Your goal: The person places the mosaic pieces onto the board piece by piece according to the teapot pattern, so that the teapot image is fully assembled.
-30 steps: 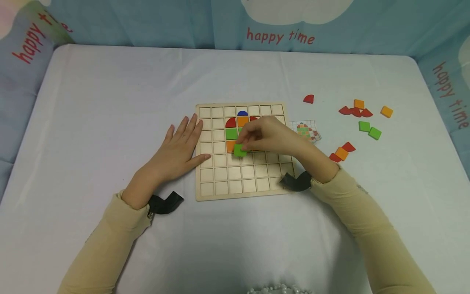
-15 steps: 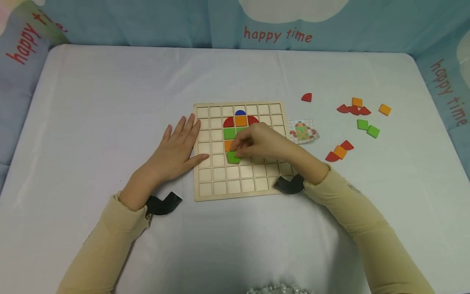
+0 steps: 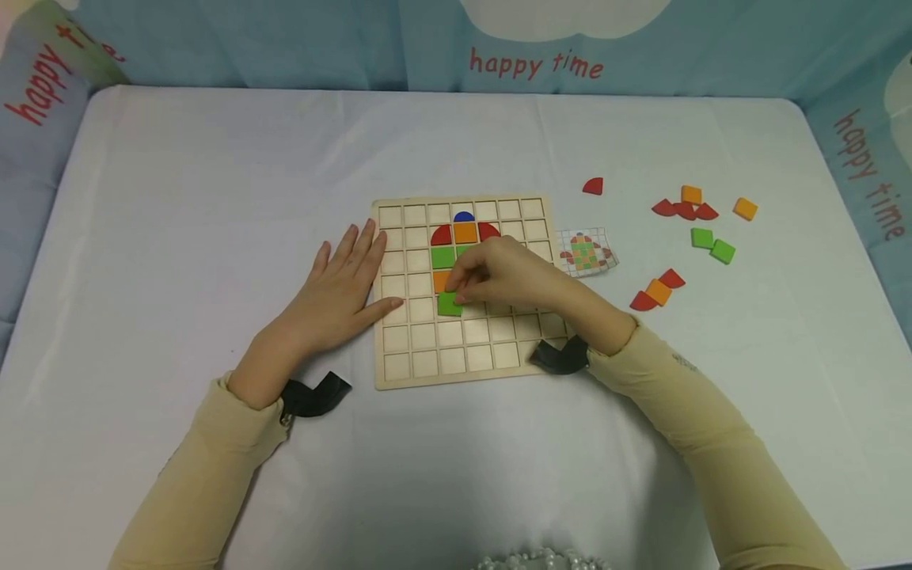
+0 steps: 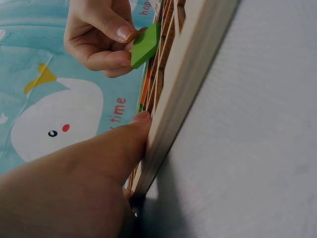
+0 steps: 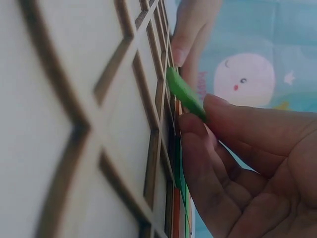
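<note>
Behind, a pale blue fabric backdrop (image 3: 399, 47) printed with red "happy time"; below, a table under white cloth (image 3: 214, 158).

Head view: a light wooden square grid board (image 3: 452, 360) near the middle. At its nine o'clock, a left hand (image 3: 342, 285), palm down, fingers spread, thumb apart and over the board's edge. Over the board, a right hand (image 3: 502, 271), thumb and fingers pinching a green square tile (image 3: 448, 304). Tile at eight o'clock from the right hand, three o'clock from the left; equal-sided, so without a long axis; right hand the nearer. Placed over the third column, fifth row, just at six o'clock of an orange square tile (image 3: 441, 281). Toward three o'clock, beside the board, a printed paper pattern card (image 3: 586, 252); farther out, loose pieces, among them two green square tiles (image 3: 701, 237).

Left wrist view: tile slanted against the board, at about three o'clock from the pinching fingers; left thumb resting on the rim.

Right wrist view: pinched by one end, pointing to about eleven o'clock, toward the left hand. Contact with the grid impossible to tell.
</note>
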A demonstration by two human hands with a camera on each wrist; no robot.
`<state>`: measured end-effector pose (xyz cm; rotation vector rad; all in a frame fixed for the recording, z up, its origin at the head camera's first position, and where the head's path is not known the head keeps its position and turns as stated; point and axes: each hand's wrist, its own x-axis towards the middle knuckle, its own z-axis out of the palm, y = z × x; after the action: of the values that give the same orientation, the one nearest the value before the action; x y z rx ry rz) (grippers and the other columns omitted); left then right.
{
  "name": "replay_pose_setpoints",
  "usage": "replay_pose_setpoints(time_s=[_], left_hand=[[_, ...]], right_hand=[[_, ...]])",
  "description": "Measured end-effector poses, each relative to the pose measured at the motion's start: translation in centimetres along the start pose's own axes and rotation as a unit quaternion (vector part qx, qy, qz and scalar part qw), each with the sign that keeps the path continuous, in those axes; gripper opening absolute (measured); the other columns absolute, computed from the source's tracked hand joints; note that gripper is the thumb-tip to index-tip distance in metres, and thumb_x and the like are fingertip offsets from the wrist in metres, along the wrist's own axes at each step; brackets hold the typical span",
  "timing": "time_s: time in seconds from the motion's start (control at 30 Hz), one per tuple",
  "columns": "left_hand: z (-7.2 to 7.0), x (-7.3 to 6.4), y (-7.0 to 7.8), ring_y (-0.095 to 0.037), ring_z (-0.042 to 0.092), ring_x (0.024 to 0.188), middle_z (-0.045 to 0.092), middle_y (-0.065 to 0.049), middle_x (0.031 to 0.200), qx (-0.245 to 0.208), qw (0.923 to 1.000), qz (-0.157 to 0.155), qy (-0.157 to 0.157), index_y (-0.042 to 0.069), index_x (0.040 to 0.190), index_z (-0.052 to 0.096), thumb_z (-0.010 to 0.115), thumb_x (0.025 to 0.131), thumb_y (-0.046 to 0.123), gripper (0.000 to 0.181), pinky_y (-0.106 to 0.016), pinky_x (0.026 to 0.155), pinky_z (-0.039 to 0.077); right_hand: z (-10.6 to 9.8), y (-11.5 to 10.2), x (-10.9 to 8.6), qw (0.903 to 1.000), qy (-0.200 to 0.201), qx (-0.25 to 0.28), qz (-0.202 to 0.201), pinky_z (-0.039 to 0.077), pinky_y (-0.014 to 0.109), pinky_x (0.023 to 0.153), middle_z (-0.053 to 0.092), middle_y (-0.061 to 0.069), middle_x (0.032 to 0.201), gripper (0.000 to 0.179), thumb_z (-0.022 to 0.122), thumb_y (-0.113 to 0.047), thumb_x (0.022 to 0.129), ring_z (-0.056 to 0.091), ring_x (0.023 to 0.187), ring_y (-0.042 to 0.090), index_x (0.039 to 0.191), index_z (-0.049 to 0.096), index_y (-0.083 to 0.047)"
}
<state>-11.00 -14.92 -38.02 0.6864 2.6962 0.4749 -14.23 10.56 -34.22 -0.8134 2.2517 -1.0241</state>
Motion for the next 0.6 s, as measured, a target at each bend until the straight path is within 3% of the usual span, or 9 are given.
replay_pose_setpoints(time_s=[0.6], left_hand=[[0.01,0.03,0.09,-0.026,-0.015,0.142,-0.014,-0.011,0.156,-0.005,1.0000,-0.001,-0.002,0.004,0.151,-0.004,0.043,0.097,0.049,0.084,-0.053,0.110,-0.007]], right_hand=[[-0.27,0.22,-0.13,0.9999,-0.007,0.012,0.009,0.051,0.026,0.072,0.069,-0.001,0.082,0.008,0.073,-0.004,0.081,0.062,0.072,0.012,0.089,0.072,-0.004]])
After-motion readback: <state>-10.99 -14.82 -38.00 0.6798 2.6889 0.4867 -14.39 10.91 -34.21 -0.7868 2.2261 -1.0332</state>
